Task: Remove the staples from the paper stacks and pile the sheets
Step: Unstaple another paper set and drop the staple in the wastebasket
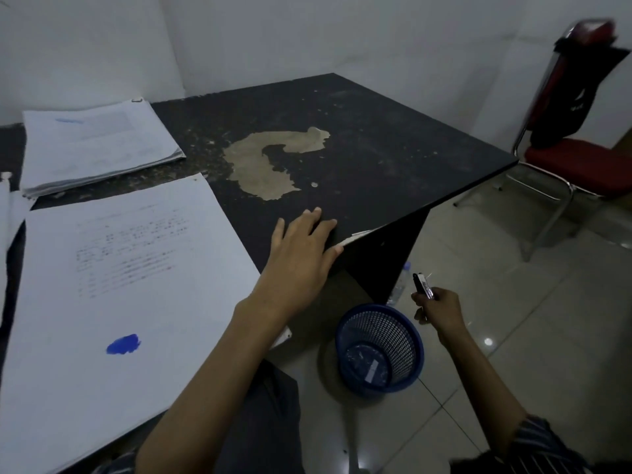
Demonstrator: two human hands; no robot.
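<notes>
A large white paper stack [113, 285] with printed lines and a blue mark lies on the black table [376, 148] in front of me. A second, thicker pile of sheets [95, 145] sits at the far left. My left hand [301, 254] rests flat with straight fingers on the table's near right edge, beside the large stack. My right hand [441, 307] is off the table, above the floor, gripping a small black and silver staple remover [422, 285] just over the blue bin.
A blue mesh waste bin [379, 350] stands on the tiled floor under the table's corner, with scraps inside. A red chair [578, 159] with a dark cloth stands at the right. The tabletop has a worn beige patch [270, 162]. More paper edges [10, 213] show at far left.
</notes>
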